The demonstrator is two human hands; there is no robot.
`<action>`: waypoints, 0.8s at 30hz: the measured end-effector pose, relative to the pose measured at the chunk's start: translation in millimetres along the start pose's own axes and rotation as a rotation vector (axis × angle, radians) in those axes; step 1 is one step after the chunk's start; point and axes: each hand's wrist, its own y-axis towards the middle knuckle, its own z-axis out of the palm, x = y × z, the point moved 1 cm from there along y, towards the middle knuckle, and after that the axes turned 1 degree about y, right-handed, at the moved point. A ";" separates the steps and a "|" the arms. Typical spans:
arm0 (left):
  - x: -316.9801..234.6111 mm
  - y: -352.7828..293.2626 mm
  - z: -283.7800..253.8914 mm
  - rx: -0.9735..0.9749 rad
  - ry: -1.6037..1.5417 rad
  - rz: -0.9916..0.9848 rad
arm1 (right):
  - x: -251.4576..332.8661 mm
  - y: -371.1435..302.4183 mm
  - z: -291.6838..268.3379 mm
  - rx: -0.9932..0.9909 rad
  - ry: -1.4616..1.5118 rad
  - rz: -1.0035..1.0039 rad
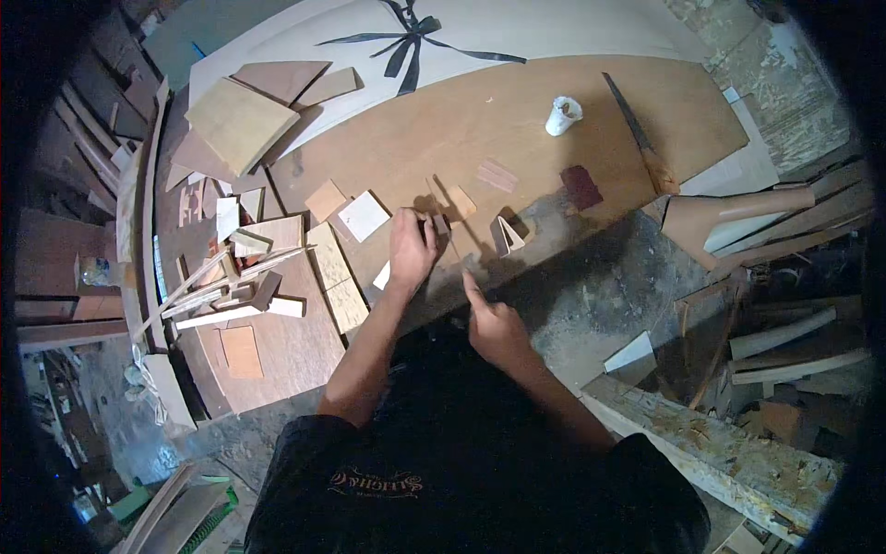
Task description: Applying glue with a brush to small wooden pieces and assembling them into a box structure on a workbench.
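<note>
At the near edge of the brown work board [369, 152], my left hand [413, 247] is closed round a small brown wooden block [441, 224], pressing it down. My right hand [498, 328] has its index finger stretched along a thin, long tool [452, 242], possibly a file, whose narrow length runs away from me beside the block. The other fingers are curled, and the handle is hidden in them. Just right of the hands stands a small folded-looking wooden piece [507, 236]. A white square piece [364, 216] and a tan piece [325, 199] lie to the left.
A white cup [563, 116], a handsaw [639, 129] and a dark red sheet [580, 186] lie on the right. Wood offcuts [242, 286] pile up at left, with larger boards [242, 120] behind. A black ribbon [411, 42] rests on the white sheet at the back.
</note>
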 end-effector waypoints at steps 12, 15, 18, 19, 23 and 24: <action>-5.6 -0.8 1.5 -0.026 -0.023 0.024 | -2.9 -1.2 9.8 -0.047 0.050 0.003; -4.5 -1.2 -0.9 -0.014 -0.005 0.034 | 3.7 -6.7 5.6 0.035 0.031 0.048; -6.2 -0.6 -0.2 -0.019 0.013 0.032 | -2.2 2.1 19.0 0.022 0.034 0.040; -6.5 -0.9 0.0 -0.015 0.012 0.034 | -1.6 8.3 20.8 -0.024 0.033 0.019; -3.2 -2.3 1.6 -0.018 -0.002 0.028 | 2.2 19.2 14.4 -0.050 0.093 0.003; -1.3 -3.4 1.7 -0.037 -0.006 0.031 | 5.0 8.6 9.7 -0.010 0.064 0.010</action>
